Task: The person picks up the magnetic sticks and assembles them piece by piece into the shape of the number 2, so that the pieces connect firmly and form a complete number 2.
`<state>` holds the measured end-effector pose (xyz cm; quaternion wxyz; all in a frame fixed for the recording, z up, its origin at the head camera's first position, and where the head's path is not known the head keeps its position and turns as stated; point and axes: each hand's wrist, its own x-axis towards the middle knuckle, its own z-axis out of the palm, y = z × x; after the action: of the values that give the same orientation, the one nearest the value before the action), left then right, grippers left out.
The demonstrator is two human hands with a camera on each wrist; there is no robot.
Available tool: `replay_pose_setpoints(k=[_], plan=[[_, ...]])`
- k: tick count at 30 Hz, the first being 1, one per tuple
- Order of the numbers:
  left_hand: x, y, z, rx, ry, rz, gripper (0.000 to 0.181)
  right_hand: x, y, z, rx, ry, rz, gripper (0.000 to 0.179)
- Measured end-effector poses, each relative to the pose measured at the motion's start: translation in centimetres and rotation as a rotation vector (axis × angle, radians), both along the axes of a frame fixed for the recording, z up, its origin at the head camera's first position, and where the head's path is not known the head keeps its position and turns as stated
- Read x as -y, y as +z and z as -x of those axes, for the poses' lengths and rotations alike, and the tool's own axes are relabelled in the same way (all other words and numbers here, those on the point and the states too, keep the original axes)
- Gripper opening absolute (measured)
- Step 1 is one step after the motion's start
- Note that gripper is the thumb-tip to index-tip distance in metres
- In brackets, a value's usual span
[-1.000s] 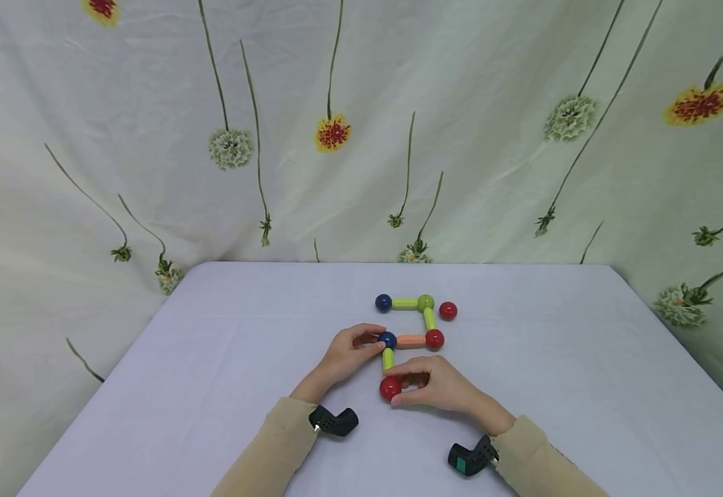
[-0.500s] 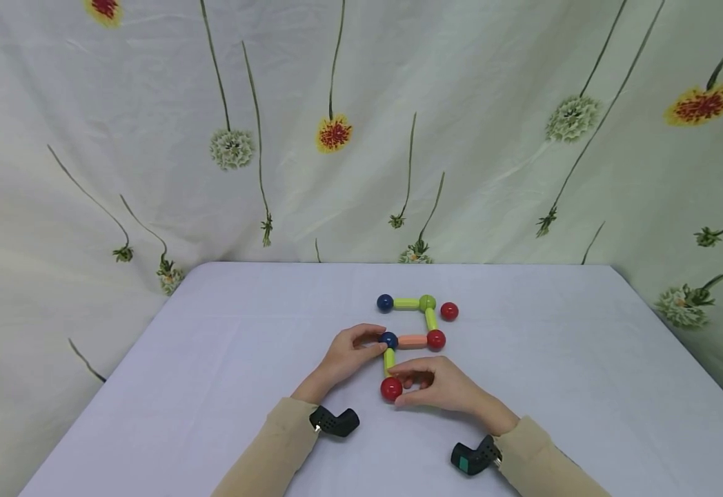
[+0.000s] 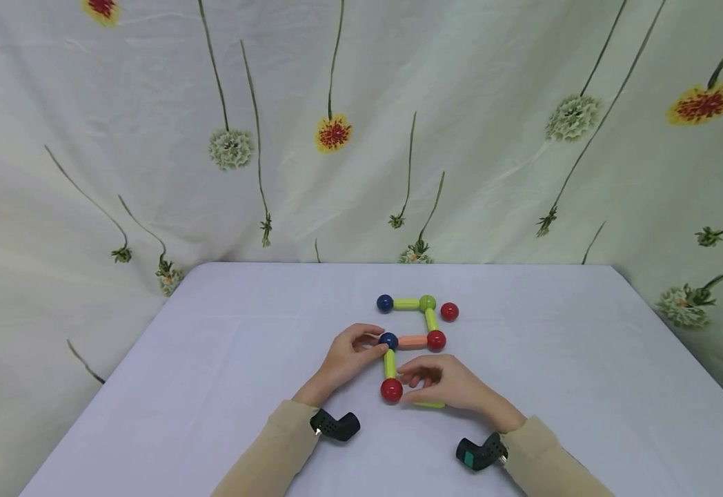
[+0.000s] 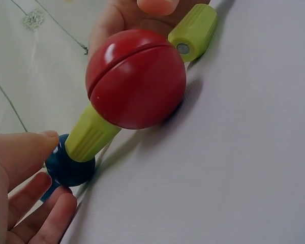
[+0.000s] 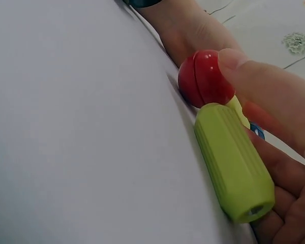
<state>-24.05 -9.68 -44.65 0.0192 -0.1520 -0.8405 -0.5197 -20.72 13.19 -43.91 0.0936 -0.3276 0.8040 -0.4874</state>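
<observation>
My left hand (image 3: 347, 355) pinches a blue ball (image 3: 389, 339) between thumb and fingers. This ball joins a peach magnetic rod (image 3: 412, 342) and a lime rod (image 3: 390, 364), which runs toward me to a red ball (image 3: 391, 391). My right hand (image 3: 445, 381) is just right of that ball, fingers loosely bent, thumb tip right at its side. A second lime rod (image 5: 234, 162) lies under the right hand, its far end against the red ball in the right wrist view. The left wrist view shows a metal tip on this lime rod (image 4: 195, 31).
Farther back, the chain continues through a red ball (image 3: 436, 340), a lime rod (image 3: 431, 319), a green ball (image 3: 427, 303) and another lime rod (image 3: 406, 304) to a blue ball (image 3: 385, 303). A loose red ball (image 3: 450, 311) sits beside it on the white-covered table (image 3: 243, 345).
The right hand has drawn slightly right, off the near red ball it was gripping. A lime rod now shows beneath that hand. The left hand stays on the blue ball.
</observation>
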Motion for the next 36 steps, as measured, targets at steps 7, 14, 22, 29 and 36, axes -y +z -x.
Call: replay_pose_setpoints(k=[7, 14, 22, 29, 36], plan=[[0.0, -0.3, 0.0, -0.038, 0.040, -0.003, 0.032, -0.7, -0.2, 0.4, 0.031, -0.015, -0.005, 0.030], [0.0, -0.1, -0.2, -0.088, 0.049, -0.022, 0.027, -1.5, -0.5, 0.8, 0.069, 0.007, 0.056, 0.027], [0.1, -0.2, -0.8, -0.106, 0.020, -0.037, 0.025, -1.9, -0.8, 0.6, 0.074, -0.018, 0.116, 0.026], [0.2, -0.3, -1.7, -0.109, -0.028, -0.062, 0.023, -2.0, -0.5, -0.4, 0.061, -0.085, 0.077, 0.029], [0.0, -0.1, -2.8, -0.090, -0.054, -0.043, 0.022, -1.9, 0.9, -2.0, 0.025, -0.098, 0.042, 0.030]])
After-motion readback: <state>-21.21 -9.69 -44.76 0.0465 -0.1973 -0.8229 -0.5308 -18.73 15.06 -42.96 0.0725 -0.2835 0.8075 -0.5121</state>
